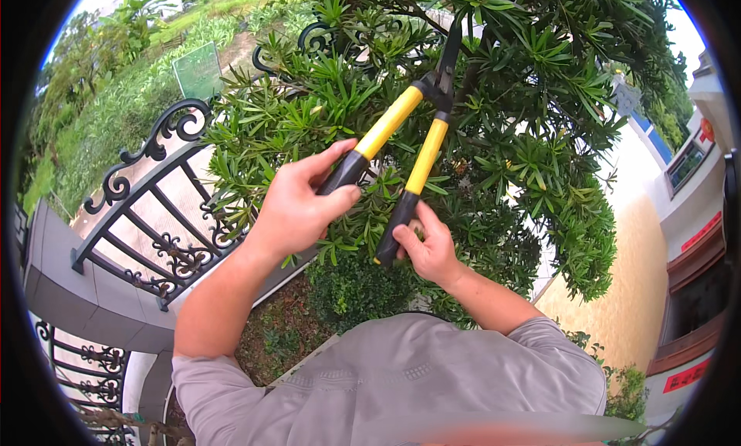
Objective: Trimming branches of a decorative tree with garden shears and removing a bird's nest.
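My left hand (307, 200) is wrapped around one black grip of a pair of hedge shears (428, 142) with yellow handles. Around the other black grip, lower and to the right, is my right hand (427, 243). The handles stand a little apart and meet at the pivot near the top centre. The dark blades point up into the foliage of a leafy tree (347, 98) with long narrow green leaves; leaves partly cover their tips, and I cannot tell whether a twig lies between them.
A black wrought-iron fence (150, 185) on a grey-capped wall (92, 295) runs along the left. Below the tree grows a small round shrub (359, 289) in a soil bed (289, 330). A house (689, 214) and a paved yard (619, 272) lie to the right.
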